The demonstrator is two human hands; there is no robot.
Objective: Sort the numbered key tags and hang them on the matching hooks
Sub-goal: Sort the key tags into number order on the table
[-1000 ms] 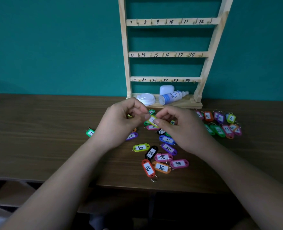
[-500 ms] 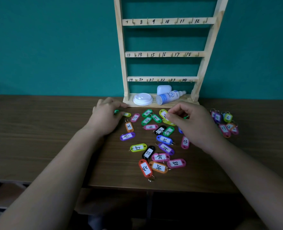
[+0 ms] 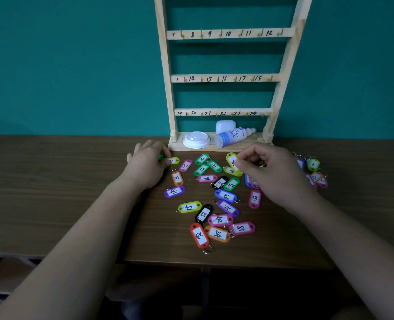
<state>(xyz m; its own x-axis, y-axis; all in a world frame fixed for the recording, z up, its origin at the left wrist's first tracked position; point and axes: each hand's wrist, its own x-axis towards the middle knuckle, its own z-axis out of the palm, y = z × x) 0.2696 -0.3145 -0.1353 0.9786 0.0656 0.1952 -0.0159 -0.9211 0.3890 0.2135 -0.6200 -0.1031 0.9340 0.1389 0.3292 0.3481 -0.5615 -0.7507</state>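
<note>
A dark brown wood-grain worktop [image 3: 52,181] carries plastic key tags, each with a white insert and a black handwritten number: an orange tag marked 24 [image 3: 217,233], a red tag marked 23 [image 3: 199,235], a pink tag marked 18 [image 3: 242,228], a black tag marked 22 [image 3: 204,213] and a lime-yellow tag [image 3: 230,158] near the worktop's far edge. The pale wooden hook rack [image 3: 166,65] bears black numerals, and the wall [image 3: 76,65] behind is teal.

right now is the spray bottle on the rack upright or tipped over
Tipped: the spray bottle lies on its side on the rack base, nozzle pointing right.
</note>
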